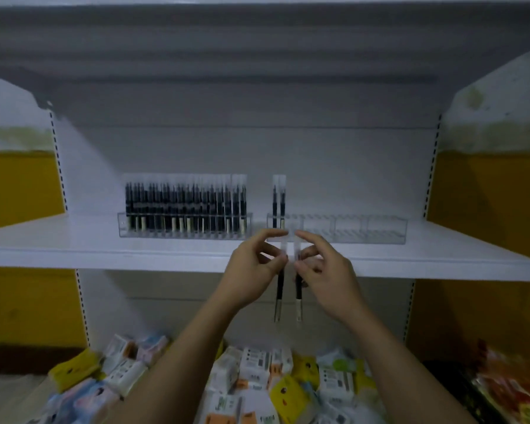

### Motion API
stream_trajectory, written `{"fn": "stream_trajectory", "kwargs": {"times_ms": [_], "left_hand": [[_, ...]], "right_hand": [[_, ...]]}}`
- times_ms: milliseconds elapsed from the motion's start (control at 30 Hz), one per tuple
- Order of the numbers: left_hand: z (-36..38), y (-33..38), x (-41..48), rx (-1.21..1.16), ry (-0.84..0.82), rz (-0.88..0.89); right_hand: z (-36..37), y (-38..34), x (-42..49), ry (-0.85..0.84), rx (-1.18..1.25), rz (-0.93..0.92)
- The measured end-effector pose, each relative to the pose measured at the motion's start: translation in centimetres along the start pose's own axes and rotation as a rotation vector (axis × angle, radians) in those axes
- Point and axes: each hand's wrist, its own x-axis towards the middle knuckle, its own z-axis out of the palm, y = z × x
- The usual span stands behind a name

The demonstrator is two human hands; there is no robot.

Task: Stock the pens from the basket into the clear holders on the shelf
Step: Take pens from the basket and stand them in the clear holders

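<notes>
Two pens (278, 289): one pinched in L hand (251, 270) fingers (273, 235), other in R hand (328, 276), before white shelf (74, 240), yellow walls (487, 185).

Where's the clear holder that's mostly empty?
In the head view the mostly empty holder sits on the white shelf, right of the full holder, just behind the left hand and right hand.

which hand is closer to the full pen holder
Left. The left hand sits just below and right of the full pen holder; the right hand is farther right, in front of the nearly empty holder.
</notes>
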Motion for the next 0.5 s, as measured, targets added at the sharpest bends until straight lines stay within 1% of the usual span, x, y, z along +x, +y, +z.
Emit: {"fn": "stream_trajectory", "kwargs": {"times_ms": [133, 333, 500], "left_hand": [[-0.8, 1.5, 2.6, 0.007, 0.005, 0.053], [-2.4, 3.9, 7.1, 0.017, 0.049, 0.126], [-3.7, 4.7, 11.1, 0.048, 0.135, 0.181]], "right_hand": [[-0.9, -1.5, 2.7, 0.024, 0.003, -0.04], [-1.6, -3.3, 7.3, 0.06, 0.094, -0.114], [-1.8, -3.8, 11.8, 0.134, 0.11, -0.163]]}}
